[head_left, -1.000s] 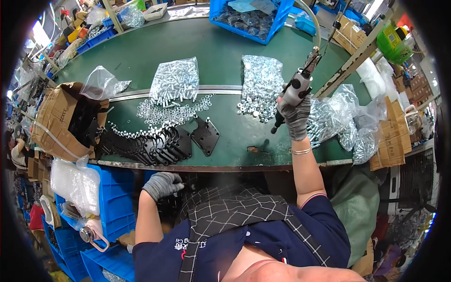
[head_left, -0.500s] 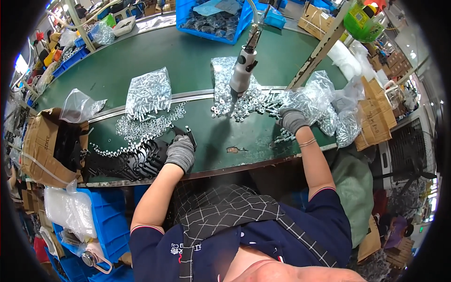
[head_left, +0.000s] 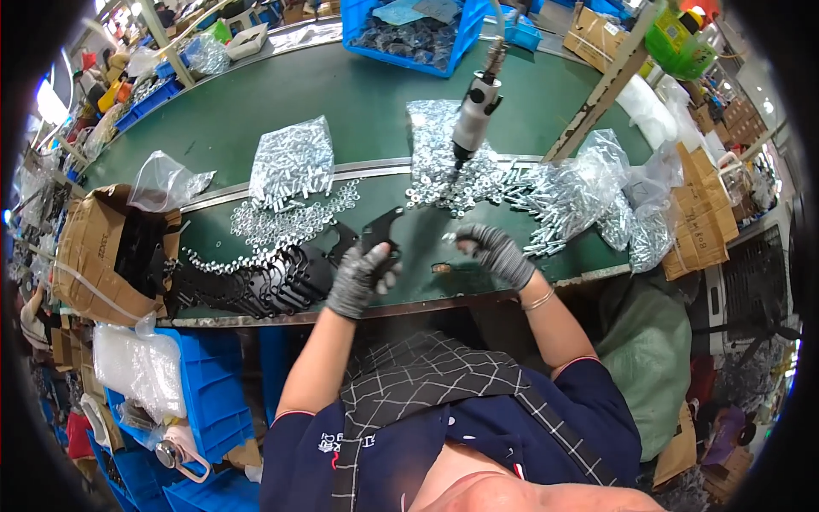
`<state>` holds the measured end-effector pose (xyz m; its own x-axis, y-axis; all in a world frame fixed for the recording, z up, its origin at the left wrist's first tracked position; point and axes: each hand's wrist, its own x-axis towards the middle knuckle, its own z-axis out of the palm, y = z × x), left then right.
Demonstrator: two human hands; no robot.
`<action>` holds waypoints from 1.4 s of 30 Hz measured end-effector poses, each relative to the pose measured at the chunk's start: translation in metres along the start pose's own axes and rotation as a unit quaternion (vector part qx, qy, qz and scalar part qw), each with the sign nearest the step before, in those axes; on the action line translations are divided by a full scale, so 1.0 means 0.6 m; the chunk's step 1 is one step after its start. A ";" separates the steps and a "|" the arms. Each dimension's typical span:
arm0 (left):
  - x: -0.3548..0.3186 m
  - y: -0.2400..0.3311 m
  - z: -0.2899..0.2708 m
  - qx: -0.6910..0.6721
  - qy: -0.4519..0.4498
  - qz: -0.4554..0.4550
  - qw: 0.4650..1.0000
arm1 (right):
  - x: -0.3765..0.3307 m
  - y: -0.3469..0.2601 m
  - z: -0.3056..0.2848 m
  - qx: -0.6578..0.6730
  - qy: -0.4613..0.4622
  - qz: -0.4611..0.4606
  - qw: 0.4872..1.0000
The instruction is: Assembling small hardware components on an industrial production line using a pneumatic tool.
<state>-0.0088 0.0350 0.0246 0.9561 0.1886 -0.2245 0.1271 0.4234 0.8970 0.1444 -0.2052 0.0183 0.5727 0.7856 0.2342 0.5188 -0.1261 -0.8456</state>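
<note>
While black brackets [head_left: 256, 286] lie stacked at the left of the green desk [head_left: 239, 145], the gloved left hand [head_left: 360, 275] grips one black plate [head_left: 378, 230] in its fingers; the gloved right hand [head_left: 495, 250] pinches a small screw beside loose screws [head_left: 478, 183], under a hanging screwdriver [head_left: 473, 115].

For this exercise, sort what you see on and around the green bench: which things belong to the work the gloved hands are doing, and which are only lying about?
In the work:
left hand holding a black metal bracket
right hand at the loose silver screws
hanging power screwdriver
stack of black brackets

Lying about:
cardboard box
blue bin
bag of screws
</note>
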 end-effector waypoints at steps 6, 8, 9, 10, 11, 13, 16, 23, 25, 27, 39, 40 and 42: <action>0.003 -0.055 0.016 -0.201 -0.068 -0.083 0.974 | 0.004 -0.051 0.106 0.123 0.042 0.024 0.991; 0.003 -0.066 0.010 -0.296 -0.122 -0.093 0.943 | 0.009 -0.061 0.112 0.068 0.063 -0.025 0.995; 0.002 -0.071 0.009 -0.328 -0.137 -0.093 0.930 | 0.011 -0.066 0.114 0.029 0.074 -0.063 0.995; 0.001 -0.076 0.009 -0.360 -0.151 -0.094 0.916 | 0.012 -0.073 0.116 0.023 0.083 -0.074 0.993; 0.000 -0.081 0.011 -0.389 -0.169 -0.098 0.900 | 0.013 -0.080 0.117 0.010 0.094 -0.095 0.991; -0.005 -0.086 0.011 -0.422 -0.160 -0.104 0.887 | 0.013 -0.094 0.119 -0.049 0.120 -0.139 0.982; -0.009 -0.090 0.015 -0.467 -0.193 -0.097 0.857 | 0.010 -0.112 0.118 -0.172 0.154 -0.232 0.945; -0.011 -0.097 0.036 -0.500 -0.204 -0.084 0.838 | 0.003 -0.098 0.128 -0.094 0.169 -0.164 0.967; -0.010 -0.092 0.036 -0.467 -0.147 -0.135 0.862 | -0.004 -0.082 0.121 -0.071 0.143 -0.142 0.977; -0.007 -0.085 0.034 -0.383 -0.105 -0.145 0.906 | -0.006 -0.059 0.102 -0.052 0.106 -0.120 0.986; 0.062 -0.078 0.060 -0.098 0.013 -0.107 0.989 | 0.091 0.100 -0.025 -0.417 0.057 0.222 0.879; 0.063 -0.078 0.060 -0.103 0.011 -0.105 0.989 | 0.094 0.089 -0.029 -0.407 0.022 0.244 0.880; 0.063 -0.079 0.059 -0.099 0.010 -0.103 0.990 | 0.099 0.059 -0.028 -0.393 0.007 0.277 0.877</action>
<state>0.0308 -0.0095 -0.0127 0.9097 0.0964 -0.4040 0.2631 0.6189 0.7401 0.2076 -0.1735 0.0103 0.8800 0.4648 -0.0979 0.4322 -0.8689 -0.2412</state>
